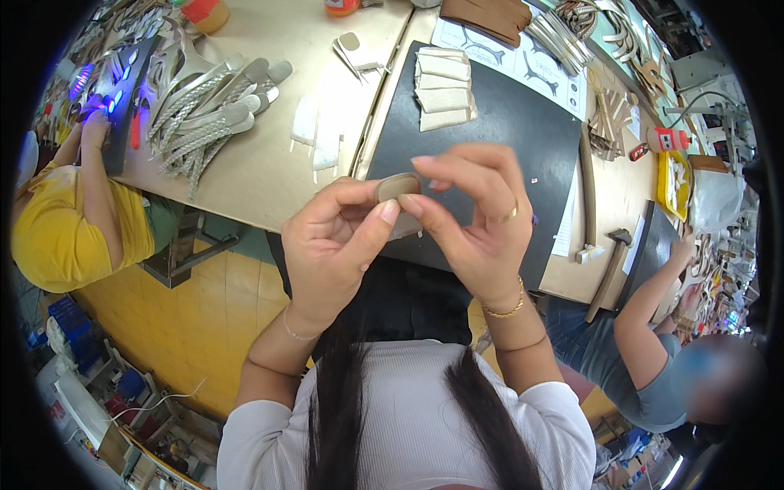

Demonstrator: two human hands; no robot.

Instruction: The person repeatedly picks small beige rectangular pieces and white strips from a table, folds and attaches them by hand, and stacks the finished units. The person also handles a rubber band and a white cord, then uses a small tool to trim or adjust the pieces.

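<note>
A small tan strap-like piece with a rounded end (398, 187), apparently leather, is held up over the table's near edge. My left hand (333, 237) pinches it between thumb and fingers; the part below is mostly hidden by the hands. The thumb of my right hand (478, 224) touches the piece's right side, while its other fingers are raised apart above it, slightly blurred. Beyond lies a black mat (514, 155) carrying a stack of overlapping beige pieces (445, 88).
Braided straps (216, 114) are heaped at the left, near white strips (317, 135). A hammer (608, 273) and printed sheets (510, 57) lie to the right, with a yellow tray (674, 184) beyond. People sit on both sides: a yellow top (69, 224) and a grey-blue top (633, 359).
</note>
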